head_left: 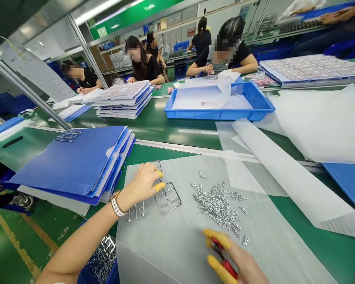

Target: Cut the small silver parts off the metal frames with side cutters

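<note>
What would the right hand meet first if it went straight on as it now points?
From the right hand, probably the metal frame on the grey sheet; the pile of silver parts lies just right of that line, but depth is unclear.

A green workbench (343, 252) bears blue folders (68, 161), foam sheeting (165, 252).

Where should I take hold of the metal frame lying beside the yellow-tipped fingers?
Probably pinch the metal frame by its outer rail on the far side from the left hand, coming from above: it lies flat on the grey corrugated sheet, and the rail looks sturdier than the thin inner lattice.
</note>
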`<state>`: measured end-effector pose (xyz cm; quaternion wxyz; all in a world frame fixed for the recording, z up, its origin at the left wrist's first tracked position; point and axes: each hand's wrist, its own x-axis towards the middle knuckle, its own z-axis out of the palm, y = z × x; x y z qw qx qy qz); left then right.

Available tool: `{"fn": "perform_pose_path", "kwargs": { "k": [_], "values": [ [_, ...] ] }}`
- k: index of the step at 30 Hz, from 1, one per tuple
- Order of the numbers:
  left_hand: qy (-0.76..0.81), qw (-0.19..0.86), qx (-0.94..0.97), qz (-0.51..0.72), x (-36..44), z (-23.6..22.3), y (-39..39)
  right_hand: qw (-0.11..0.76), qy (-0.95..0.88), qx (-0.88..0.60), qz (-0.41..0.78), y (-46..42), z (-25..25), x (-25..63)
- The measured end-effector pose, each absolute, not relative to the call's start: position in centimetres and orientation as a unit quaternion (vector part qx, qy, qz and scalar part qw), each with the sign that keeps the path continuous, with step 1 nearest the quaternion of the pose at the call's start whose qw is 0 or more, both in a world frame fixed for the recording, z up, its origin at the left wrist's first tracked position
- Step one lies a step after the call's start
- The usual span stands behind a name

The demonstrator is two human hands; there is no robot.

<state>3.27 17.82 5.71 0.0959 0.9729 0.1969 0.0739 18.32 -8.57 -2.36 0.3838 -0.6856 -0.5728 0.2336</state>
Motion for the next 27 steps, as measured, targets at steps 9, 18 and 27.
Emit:
{"fn": "perform_pose_path", "kwargs": {
  "k": [9,18,27],
  "values": [
    [0.331,-0.023,0.94,0.08,-0.9,3.3,14.4,0.236,-0.565,-0.767,0.192,4.3,0.2,18.3],
    [0.346,-0.006,0.934,0.09,-0.8,1.3,14.7,0.26,-0.544,-0.75,0.273,6.0,-1.7,18.2],
    [0.305,-0.021,0.946,0.104,-0.8,0.7,13.2,0.535,-0.385,-0.6,0.454,-0.3,0.0,21.8]
  ]
}}
